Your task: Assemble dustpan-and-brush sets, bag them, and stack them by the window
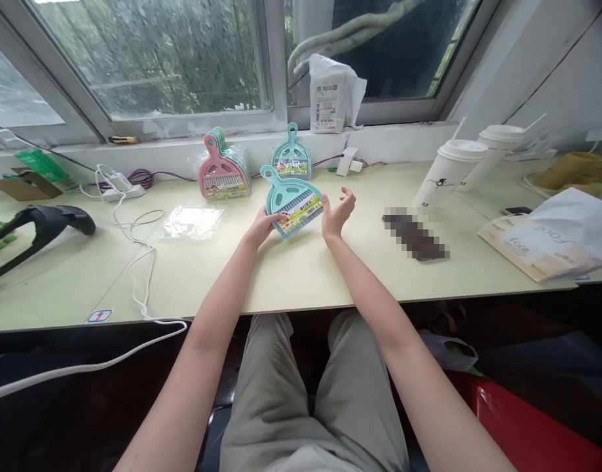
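A turquoise dustpan-and-brush set (285, 195) with a printed label is held tilted above the table. My left hand (262, 225) grips its lower left edge, thumb over the front. At its right edge my right hand (337, 213) has the base of the palm close to or touching the pan, with the fingers apart and curving upward. Behind stands another turquoise dustpan set (291, 157) in clear wrap, leaning on the sill wall. To its left is a row of wrapped dustpan sets (222, 172), a pink one in front. A clear plastic bag (191, 222) lies flat on the table.
On the right are two white paper cups (448, 174) with straws, a blurred-out dark object (416, 236) and a tissue pack (551, 239). A white cable (146, 275) runs over the table's front edge at left, near a black curved object (45, 226). A white package (330, 98) stands on the sill.
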Tool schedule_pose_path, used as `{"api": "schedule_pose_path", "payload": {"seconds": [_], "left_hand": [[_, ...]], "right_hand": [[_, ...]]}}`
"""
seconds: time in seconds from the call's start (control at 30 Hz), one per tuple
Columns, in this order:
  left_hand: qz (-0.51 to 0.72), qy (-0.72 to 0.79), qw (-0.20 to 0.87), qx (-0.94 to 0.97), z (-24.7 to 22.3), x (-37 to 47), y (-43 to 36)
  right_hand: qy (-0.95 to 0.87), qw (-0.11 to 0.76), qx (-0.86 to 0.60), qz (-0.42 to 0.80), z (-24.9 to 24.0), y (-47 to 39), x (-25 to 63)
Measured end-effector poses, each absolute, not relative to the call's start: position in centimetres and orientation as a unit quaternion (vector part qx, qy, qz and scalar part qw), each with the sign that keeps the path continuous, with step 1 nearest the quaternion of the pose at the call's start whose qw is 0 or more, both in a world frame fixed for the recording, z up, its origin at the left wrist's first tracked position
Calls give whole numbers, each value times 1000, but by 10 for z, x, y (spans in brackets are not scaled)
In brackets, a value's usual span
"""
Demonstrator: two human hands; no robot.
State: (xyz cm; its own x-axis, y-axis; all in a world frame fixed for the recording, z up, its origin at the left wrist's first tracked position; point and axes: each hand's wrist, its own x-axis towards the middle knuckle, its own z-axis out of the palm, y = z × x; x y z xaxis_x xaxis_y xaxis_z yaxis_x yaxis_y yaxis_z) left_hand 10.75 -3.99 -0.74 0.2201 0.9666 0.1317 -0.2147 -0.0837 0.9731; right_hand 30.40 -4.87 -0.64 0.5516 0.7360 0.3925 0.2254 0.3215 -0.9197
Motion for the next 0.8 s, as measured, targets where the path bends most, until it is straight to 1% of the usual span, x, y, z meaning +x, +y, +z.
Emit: {"api": "schedule_pose_path", "payload": {"seconds": [0.03,0.07,0.17,0.23,0.33,0.53,0.67,0.73,0.8], "left_hand": [[519,355,574,525,-6,107,-40],[525,354,572,522,-5,107,-41],[532,354,564,523,-2,107,-44],[532,353,559,529,0,107,-45],[531,348,558,535,1,107,-46],[529,355,557,533,2,107,-49],[489,369,546,572,7,106,-50],[475,411,486,607,11,100,-49],[479,498,364,624,16,86,-49]], "right_hand": [[-415,688,-548,231,-6,-51,299],[-404,680,-532,303,-6,-53,295],[-395,597,-430,550,-8,-58,281],[-381,566,-374,628,-9,-61,276],[-360,581,-351,640,-9,-63,274],[-368,578,-357,636,-5,-62,280],[-341,596,-366,629,-2,-62,282],[-332,602,-364,628,-1,-61,284],[-328,605,-369,624,-2,-60,287]]}}
